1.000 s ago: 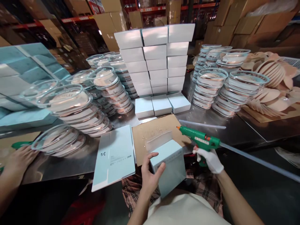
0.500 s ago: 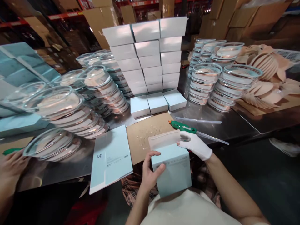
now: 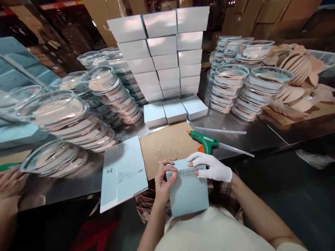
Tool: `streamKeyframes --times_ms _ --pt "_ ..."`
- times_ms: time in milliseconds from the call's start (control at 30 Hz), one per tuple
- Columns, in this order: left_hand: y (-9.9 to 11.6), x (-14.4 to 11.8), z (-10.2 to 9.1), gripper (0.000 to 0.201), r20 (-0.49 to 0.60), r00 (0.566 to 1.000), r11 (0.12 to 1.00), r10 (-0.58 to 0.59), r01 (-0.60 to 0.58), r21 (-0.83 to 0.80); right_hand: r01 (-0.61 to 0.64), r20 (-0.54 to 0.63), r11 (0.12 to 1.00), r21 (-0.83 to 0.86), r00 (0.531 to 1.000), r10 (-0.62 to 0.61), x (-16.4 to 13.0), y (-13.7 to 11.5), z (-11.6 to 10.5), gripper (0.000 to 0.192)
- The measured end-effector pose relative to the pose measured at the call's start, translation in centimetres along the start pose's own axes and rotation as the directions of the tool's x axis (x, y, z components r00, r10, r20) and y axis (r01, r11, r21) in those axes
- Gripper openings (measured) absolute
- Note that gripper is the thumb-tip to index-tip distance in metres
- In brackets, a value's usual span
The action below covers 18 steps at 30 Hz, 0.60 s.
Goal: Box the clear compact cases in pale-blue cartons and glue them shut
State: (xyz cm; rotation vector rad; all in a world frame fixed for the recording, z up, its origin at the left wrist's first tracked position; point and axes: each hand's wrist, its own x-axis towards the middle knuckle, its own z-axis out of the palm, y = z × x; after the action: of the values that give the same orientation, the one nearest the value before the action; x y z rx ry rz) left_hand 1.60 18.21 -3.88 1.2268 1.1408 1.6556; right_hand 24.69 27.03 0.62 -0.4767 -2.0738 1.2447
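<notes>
A light blue box (image 3: 187, 195) rests against my lap at the table's front edge. My bare left hand (image 3: 165, 178) grips its upper left corner, thumb on the near face and fingers over the top. My right hand (image 3: 211, 166), in a white glove with bare fingertips, holds the upper right edge, fingers on top and thumb on the face. Just beyond lies a green glue gun (image 3: 206, 140) with an orange trigger, on a brown cardboard sheet (image 3: 162, 146). A flat light blue carton (image 3: 124, 174) lies left of the box.
White boxes (image 3: 162, 57) stand stacked at the back, with several lower ones in front. Stacked glass dishes (image 3: 230, 87) flank them on both sides. Clear glue sticks (image 3: 221, 130) lie to the right. Tan curved pieces (image 3: 298, 69) are heaped far right. Another person's hand (image 3: 12, 181) shows at left.
The box's raised flap has gone down. My right hand has moved left and down onto the top edge. The view has shifted slightly, and the glue gun's trigger now shows.
</notes>
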Motion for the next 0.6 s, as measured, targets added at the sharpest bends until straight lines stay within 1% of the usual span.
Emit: streamKeyframes --times_ms 67,100,133,167,200,233,267,300,333,367,400,433,467,500,533,567,600 --pt "0.0 -0.2 -0.5 0.026 -0.026 0.998 0.999 -0.049 0.049 -0.005 -0.003 -0.043 1.000 -0.010 0.999 0.002 0.3 0.3 0.6 0.022" --pt "0.1 -0.5 -0.7 0.035 -0.041 0.996 0.997 -0.074 0.073 -0.005 -0.013 -0.075 1.000 -0.017 0.997 0.011 0.6 0.5 0.7 0.022" --pt "0.1 -0.8 -1.0 0.052 -0.035 0.994 0.995 -0.103 0.103 0.003 -0.025 -0.115 0.999 -0.023 0.993 0.022 0.8 0.7 0.8 0.023" --pt "0.3 -1.1 -1.4 0.073 -0.006 0.990 0.990 -0.140 0.140 0.023 -0.039 -0.163 0.999 -0.029 0.986 0.033 1.2 0.9 0.6 0.024" --pt "0.6 -1.4 -1.8 0.090 0.042 0.981 0.981 -0.188 0.186 0.052 -0.057 -0.209 0.998 -0.031 0.977 0.049 1.6 1.1 0.5 0.026" --pt "0.9 -1.5 -2.2 0.100 0.097 0.964 0.967 -0.248 0.240 0.087 -0.084 -0.244 0.996 -0.019 0.967 0.077 2.1 1.3 0.2 0.031" --pt "1.4 -1.4 -2.6 0.102 0.138 0.941 0.948 -0.310 0.294 0.121 -0.113 -0.263 0.993 0.016 0.958 0.113 2.6 1.5 -0.1 0.040" --pt "1.9 -1.0 -3.1 0.097 0.148 0.920 0.928 -0.363 0.344 0.140 -0.137 -0.264 0.988 0.073 0.952 0.152 3.1 1.6 -0.4 0.055" --pt "2.5 0.0 -3.6 0.091 0.126 0.911 0.916 -0.393 0.376 0.137 -0.149 -0.260 0.979 0.139 0.948 0.182 3.5 1.6 -0.7 0.073" --pt "3.0 1.5 -4.1 0.087 0.084 0.914 0.915 -0.397 0.386 0.121 -0.146 -0.276 0.969 0.200 0.940 0.199 3.7 1.5 -1.0 0.087" --pt "3.5 3.7 -4.6 0.085 0.029 0.925 0.922 -0.379 0.374 0.104 -0.129 -0.324 0.963 0.238 0.924 0.204 3.9 1.5 -1.3 0.094" --pt "3.8 6.5 -5.2 0.083 -0.028 0.938 0.933 -0.346 0.347 0.099 -0.107 -0.404 0.964 0.244 0.893 0.201 3.8 1.4 -1.6 0.093" --pt "4.0 9.7 -5.8 0.080 -0.074 0.954 0.946 -0.292 0.299 0.127 -0.097 -0.501 0.971 0.217 0.843 0.196 3.5 1.3 -1.9 0.085" --pt "4.1 13.4 -6.4 0.079 -0.120 0.969 0.951 -0.217 0.237 0.200 -0.114 -0.598 0.978 0.177 0.777 0.199 3.0 1.2 -2.2 0.076" --pt "4.1 17.1 -6.9 0.075 -0.165 0.973 0.933 -0.161 0.205 0.296 -0.153 -0.678 0.978 0.139 0.705 0.206 2.4 1.3 -2.5 0.068" --pt "3.9 20.8 -7.3 0.070 -0.192 0.970 0.925 -0.147 0.204 0.321 -0.198 -0.738 0.974 0.112 0.639 0.215 1.6 1.3 -2.8 0.063" --pt "3.6 24.2 -7.7 0.066 -0.204 0.967 0.920 -0.150 0.213 0.330 -0.244 -0.778 0.965 0.095 0.586 0.225 0.7 1.4 -3.1 0.060"
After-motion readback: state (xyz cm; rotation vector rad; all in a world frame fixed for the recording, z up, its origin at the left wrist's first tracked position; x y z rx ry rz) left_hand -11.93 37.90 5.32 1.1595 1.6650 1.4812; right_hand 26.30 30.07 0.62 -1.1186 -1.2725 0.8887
